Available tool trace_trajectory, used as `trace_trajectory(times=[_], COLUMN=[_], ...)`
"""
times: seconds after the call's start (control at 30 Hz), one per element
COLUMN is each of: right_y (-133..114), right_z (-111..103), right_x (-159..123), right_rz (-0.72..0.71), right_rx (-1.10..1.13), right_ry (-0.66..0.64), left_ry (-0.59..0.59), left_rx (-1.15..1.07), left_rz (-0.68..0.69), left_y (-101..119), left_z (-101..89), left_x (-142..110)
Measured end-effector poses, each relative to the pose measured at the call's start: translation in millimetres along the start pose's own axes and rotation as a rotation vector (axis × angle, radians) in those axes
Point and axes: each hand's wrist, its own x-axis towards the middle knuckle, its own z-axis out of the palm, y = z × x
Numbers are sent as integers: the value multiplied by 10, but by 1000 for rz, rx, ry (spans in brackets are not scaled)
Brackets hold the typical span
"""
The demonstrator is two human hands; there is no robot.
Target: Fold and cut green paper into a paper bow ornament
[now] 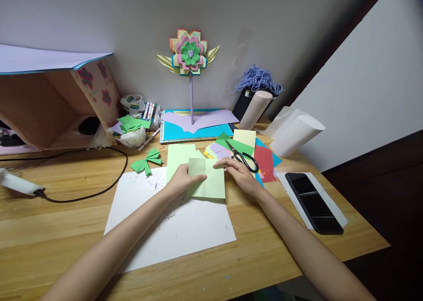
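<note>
A square of light green paper (213, 184) with a crease down its middle is held up over the white sheet (172, 230). My left hand (181, 180) grips its left side, the thumb lying flat across the front and the other fingers hidden behind. At the upper right corner, my right hand (241, 174) has its fingers closed on the edge. Behind the square lies another light green sheet (178, 155). Black-handled scissors (243, 156) rest on coloured paper scraps (264, 160) just beyond my right hand. A green paper bow (147, 161) sits left of the sheets.
A paper flower (190, 54) on a purple stem stands against the wall. Left are a cardboard box (99, 85), a tub of scraps (132, 138) and a black cable (86, 200). A phone (313, 204), paper rolls (297, 135) and a yarn-topped holder (256, 83) stand right.
</note>
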Motion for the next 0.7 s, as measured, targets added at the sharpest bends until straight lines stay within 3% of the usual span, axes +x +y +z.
trace_trajectory(times=[0.17,0.47,0.7], right_y=[-37,19,62], right_z=[25,157,202], right_x=[-28,-22,8], right_rz=[-50,-31,18], right_rx=[-91,12,77], right_ry=[-123,62,113], left_ry=[33,-73,-159], left_rx=[-92,-41,-153], left_rz=[-6,39,27], left_y=[23,11,-14], left_z=[-44,-92,-103], left_x=[-8,25,36])
